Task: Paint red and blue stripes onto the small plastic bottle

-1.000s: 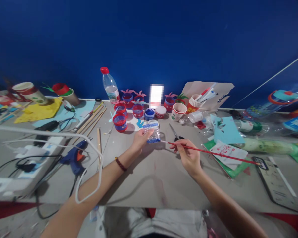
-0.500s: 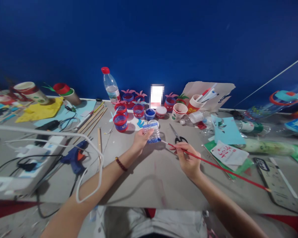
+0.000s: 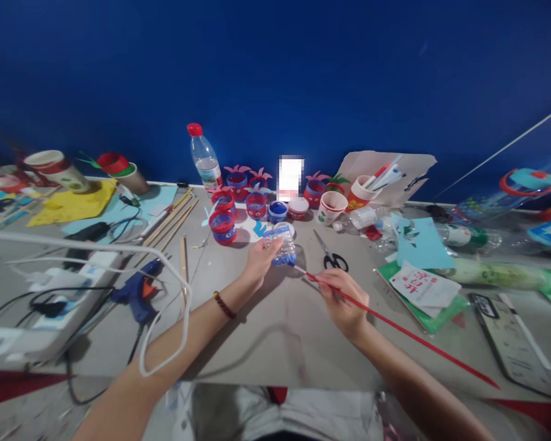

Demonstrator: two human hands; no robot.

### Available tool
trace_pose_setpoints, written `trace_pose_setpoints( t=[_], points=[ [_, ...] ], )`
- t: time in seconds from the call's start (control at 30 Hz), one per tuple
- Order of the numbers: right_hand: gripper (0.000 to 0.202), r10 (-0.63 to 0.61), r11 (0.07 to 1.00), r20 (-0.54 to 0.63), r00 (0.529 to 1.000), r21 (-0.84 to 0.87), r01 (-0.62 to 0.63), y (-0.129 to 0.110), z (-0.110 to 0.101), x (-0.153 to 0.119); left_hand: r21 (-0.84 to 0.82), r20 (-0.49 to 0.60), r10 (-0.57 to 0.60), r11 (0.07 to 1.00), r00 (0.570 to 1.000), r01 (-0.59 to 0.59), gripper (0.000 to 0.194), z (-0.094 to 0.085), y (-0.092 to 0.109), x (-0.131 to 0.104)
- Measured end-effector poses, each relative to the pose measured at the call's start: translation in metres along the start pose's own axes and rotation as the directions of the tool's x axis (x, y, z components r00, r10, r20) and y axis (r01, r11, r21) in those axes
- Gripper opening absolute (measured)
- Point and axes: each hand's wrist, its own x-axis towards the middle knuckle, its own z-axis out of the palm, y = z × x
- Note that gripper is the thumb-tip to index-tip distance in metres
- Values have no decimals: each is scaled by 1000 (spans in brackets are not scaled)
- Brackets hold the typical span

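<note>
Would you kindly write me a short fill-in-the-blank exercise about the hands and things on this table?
1. The right hand holds a paintbrush with a ____ handle.
2. The left hand holds a clear plastic piece with ____ bands at both ends.
3. A bracelet circles the person's ____ wrist.
4. The scissors beyond the right hand have ____ handles.

Missing words: red; blue; left; black.

1. On my feed, the ridged bottle section [image 3: 285, 247] is clear, with blue bands along both edges.
2. I see a red handle and blue tip on the paintbrush [image 3: 404, 329].
3. The paint jar [image 3: 278, 210] shows me deep blue.
4. I read red and violet-blue bands on the frontmost painted cup [image 3: 223, 229].
5. I get a gray surface [image 3: 261, 349], dark blue wall [image 3: 275, 79].
</note>
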Motion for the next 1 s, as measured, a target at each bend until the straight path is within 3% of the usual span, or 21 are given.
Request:
trace_pose_setpoints(
  t=[0.2,0.33,0.63,1.0],
  points=[
    [30,-175,983,39,984,-51,176,4,-1,-5,7,-35,16,1000,999,-15,50,2,-1,-2],
    [25,-226,966,94,970,-106,235,0,-1,-2,11,-29,42,999,999,-42,51,2,1,-4],
    [29,-226,963,71,972,-133,234,0,-2,-2,67,-48,44,997,998,-41,49,-1,-5,0],
    [26,-219,963,25,975,-153,220,-3,1,2,71,1,58,996,998,-58,49,-3,-5,1]
  ],
)
